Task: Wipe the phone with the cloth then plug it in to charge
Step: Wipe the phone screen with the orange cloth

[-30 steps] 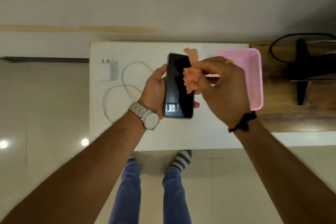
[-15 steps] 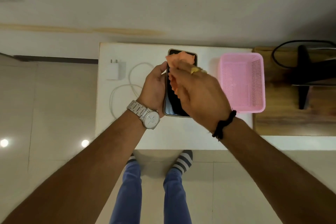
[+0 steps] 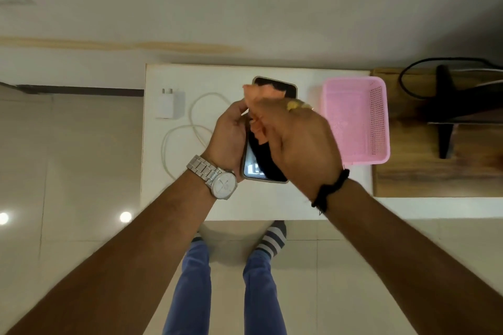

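Note:
My left hand [image 3: 230,134] grips a black-screened phone [image 3: 258,163] by its left edge, held above the white table [image 3: 272,204]. My right hand [image 3: 296,141] lies over the screen and presses an orange cloth [image 3: 261,96] against it. The cloth bunches out past my fingers at the phone's upper end. Most of the screen's middle is hidden under my right hand. A white charger plug [image 3: 169,103] and its coiled white cable [image 3: 185,133] lie on the table to the left of the phone.
A pink plastic basket [image 3: 378,119] stands on the table to the right. Beyond it is a wooden surface [image 3: 424,182] with a black stand [image 3: 446,122] and a black cable [image 3: 405,84]. My legs and striped socks show below the table's near edge.
My right hand has moved with the cloth from the phone's right side onto the screen and now covers most of it. The left hand keeps its hold on the phone.

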